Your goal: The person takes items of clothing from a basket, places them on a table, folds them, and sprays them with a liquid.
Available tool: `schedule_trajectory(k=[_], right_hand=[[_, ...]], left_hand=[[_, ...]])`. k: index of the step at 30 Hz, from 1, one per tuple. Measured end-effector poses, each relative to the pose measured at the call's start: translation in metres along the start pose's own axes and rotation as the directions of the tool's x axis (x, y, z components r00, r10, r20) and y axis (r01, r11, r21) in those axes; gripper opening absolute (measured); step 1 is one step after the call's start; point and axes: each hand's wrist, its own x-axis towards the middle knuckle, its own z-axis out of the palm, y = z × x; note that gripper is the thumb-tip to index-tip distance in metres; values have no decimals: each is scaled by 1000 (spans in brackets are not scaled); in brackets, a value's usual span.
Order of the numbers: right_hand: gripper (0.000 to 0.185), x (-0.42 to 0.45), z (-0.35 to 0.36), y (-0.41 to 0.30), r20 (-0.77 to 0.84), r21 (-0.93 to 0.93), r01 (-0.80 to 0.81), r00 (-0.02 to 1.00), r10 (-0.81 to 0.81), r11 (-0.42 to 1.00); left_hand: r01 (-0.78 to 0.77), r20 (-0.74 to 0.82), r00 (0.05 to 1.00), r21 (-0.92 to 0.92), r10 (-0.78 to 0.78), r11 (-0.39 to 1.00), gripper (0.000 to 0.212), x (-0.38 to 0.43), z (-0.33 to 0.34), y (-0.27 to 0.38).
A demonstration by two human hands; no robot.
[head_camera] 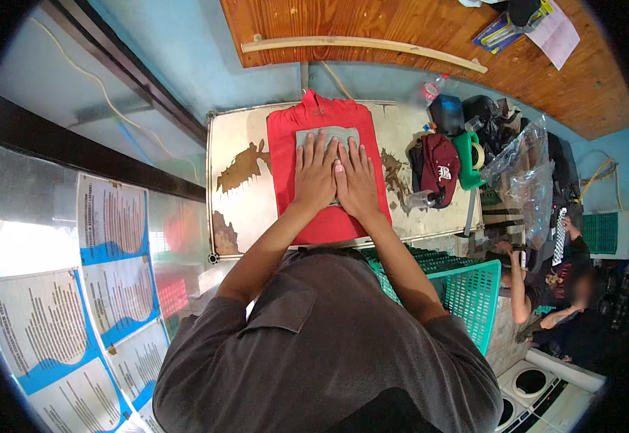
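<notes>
A red collared shirt [325, 231], laid out in a narrow rectangle, is on the worn pale table [244, 124] before me. Over its middle sits a flat grey-green piece [306, 133], cloth-like, mostly hidden under my hands. My left hand [317, 176] presses flat on it with the fingers spread and pointing away from me. Close beside it, my right hand [358, 181] rests palm down in the same way, the thumbs meeting near the centre. Neither hand grips anything.
Right of the shirt lie a maroon cap [439, 162] and a green tape dispenser [465, 157]. A green plastic basket [471, 303] stands below the table's edge. Overhead juts a wooden shelf [357, 24]. Other people [563, 287] are at the far right, near washing machines [531, 381].
</notes>
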Motion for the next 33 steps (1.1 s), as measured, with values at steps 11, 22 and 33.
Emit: schedule_trajectory(k=[11, 22, 33], right_hand=[[70, -148, 7, 130, -553, 467, -422, 547, 629, 777], [64, -52, -69, 149, -260, 420, -70, 946, 193, 905], [25, 5, -100, 19, 485, 767, -492, 865, 130, 413]], left_hand=[[190, 64, 982, -319, -179, 929, 49, -137, -44, -8], [358, -56, 910, -391, -410, 848, 37, -141, -68, 20], [426, -150, 825, -467, -544, 775, 24, -200, -70, 68]])
